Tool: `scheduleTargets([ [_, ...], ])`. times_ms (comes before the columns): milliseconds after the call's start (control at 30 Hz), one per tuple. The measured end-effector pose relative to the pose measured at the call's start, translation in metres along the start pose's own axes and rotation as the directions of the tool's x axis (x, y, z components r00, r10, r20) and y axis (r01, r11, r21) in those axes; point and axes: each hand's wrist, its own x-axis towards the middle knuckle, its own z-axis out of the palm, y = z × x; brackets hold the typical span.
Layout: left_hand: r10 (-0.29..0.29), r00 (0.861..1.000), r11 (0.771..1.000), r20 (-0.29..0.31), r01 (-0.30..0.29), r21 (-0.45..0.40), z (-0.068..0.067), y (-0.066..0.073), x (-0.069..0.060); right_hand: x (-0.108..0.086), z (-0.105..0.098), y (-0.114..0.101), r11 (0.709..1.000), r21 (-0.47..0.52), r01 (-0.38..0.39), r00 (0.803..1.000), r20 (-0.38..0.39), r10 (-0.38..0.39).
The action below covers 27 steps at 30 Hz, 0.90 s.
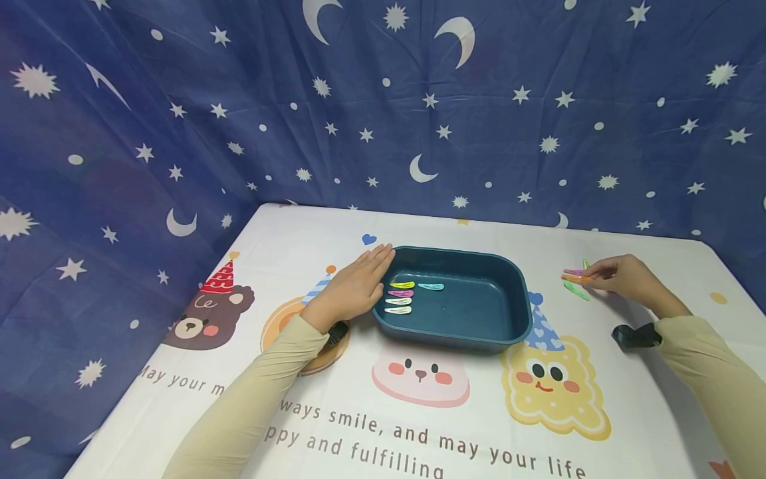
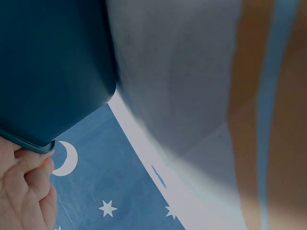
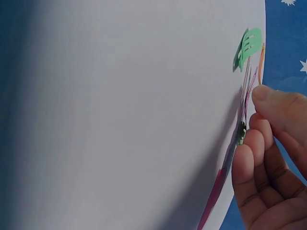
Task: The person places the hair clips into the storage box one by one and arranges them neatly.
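My left hand rests against the left rim of a dark teal plastic basin, its fingers straight; its fingertips meet the rim in the left wrist view. Inside the basin lie a yellow hair clip, a pink one, two white ones in a column, and a light blue one beside them. Over on the right, my right hand pinches an orange hair clip between thumb and forefinger. Close to it are a pink-purple clip and a green clip.
A white tablecloth with printed cartoon figures and lettering covers the table. Behind and to the left hangs a blue curtain with moons and stars. A black wrist camera sits under the right wrist.
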Motion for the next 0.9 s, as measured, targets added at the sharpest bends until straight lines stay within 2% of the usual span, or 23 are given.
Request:
scheduleTargets([
  [333, -0.002, 1.0, 1.0, -0.001, 0.002, 0.0, 0.0, 0.0, 0.0, 0.0, -0.002, -0.002, 0.998, 0.053, -0.046, 0.999, -0.022, 0.047],
  [467, -0.005, 1.0, 1.0, -0.001, 0.005, 0.0, 0.001, -0.001, 0.001, -0.001, -0.006, -0.007, 0.998, 0.059, -0.034, 0.999, -0.033, 0.036],
  [733, -0.01, 1.0, 1.0, 0.005, 0.01, -0.004, 0.0, 0.001, 0.0, 0.0, -0.011, -0.017, 1.0, 0.01, 0.002, 0.997, -0.076, -0.001],
  [900, -0.006, 1.0, 1.0, 0.007, 0.006, -0.006, -0.001, 0.001, -0.001, -0.001, -0.017, -0.025, 0.999, 0.03, 0.013, 0.997, -0.078, -0.011],
])
